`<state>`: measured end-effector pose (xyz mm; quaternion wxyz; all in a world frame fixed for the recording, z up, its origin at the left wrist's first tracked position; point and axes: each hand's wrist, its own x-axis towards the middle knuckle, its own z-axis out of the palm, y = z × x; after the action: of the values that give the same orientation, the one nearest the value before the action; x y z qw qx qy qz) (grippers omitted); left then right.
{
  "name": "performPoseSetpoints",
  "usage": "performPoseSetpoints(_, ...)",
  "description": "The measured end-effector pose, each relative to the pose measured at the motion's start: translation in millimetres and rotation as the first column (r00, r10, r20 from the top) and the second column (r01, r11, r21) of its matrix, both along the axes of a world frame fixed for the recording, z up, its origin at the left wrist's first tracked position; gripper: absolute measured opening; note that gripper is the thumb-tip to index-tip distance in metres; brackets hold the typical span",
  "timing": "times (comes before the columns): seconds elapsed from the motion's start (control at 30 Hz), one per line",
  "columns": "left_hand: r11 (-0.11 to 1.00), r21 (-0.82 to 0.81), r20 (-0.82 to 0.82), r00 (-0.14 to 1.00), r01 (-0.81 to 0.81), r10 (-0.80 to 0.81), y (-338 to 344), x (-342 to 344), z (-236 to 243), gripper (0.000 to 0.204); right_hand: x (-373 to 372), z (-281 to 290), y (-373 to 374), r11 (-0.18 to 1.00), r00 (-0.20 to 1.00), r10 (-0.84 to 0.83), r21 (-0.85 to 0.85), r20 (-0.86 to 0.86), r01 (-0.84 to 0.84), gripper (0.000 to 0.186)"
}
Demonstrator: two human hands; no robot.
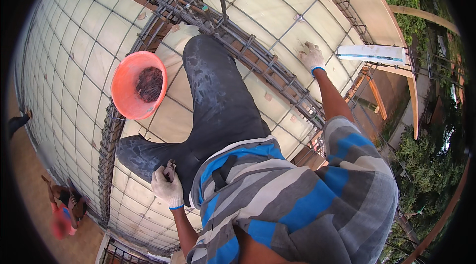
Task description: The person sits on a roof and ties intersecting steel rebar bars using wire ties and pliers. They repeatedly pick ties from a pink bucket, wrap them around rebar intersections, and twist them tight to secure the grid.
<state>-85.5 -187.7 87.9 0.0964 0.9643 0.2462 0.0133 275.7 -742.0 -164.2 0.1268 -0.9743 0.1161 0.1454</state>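
Your left hand (166, 187) curls round a dark tool (169, 170); right hand (312, 59), fingers loosely parted, near deck's (325, 16) right edge. Uneven rebar (105, 165) could tip bucket (128, 85).

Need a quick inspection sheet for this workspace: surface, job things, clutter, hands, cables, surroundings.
Surface: pale panels under steel bars; some bars stand upright.
Job things: orange bucket with dark, wire-like pieces inside; metal tool, kind unclear.
Clutter: white strip with blue markings near the edge.
Hands: both gloved; left hand holds the tool; right hand by the panels, contact unclear.
Cables: nothing seen clearly.
Surroundings: trees right; person in red top lower left.
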Motion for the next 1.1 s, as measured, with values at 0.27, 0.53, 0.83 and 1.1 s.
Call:
performPoseSetpoints(0.27,1.000,0.011,-0.038,0.999,-0.029,0.029,-2.9,0.3,-4.4,0.029,24.5,-12.6,-15.1,0.999,0.995,0.037,-0.002,-0.092,-0.037,0.058)
performPoseSetpoints(0.53,0.999,-0.012,-0.035,0.999,-0.035,0.034,-6.1,5.3,-2.3,0.028,49.2,-20.8,-6.8,0.969,0.960,0.241,0.023,0.139,-0.247,0.058)
performPoseSetpoints(0.83,1.000,-0.028,0.001,1.000,0.002,-0.002,19.0,-10.2,16.7,0.034,-0.7,-44.8,-16.9,0.937,0.938,0.344,0.050,0.044,-0.346,0.055)
performPoseSetpoints(1.1,0.995,-0.094,0.067,0.998,0.015,-0.009,7.4,-19.6,-0.4,0.032,23.0,-78.4,-55.6,0.933,0.916,0.355,-0.003,0.189,-0.361,0.037)
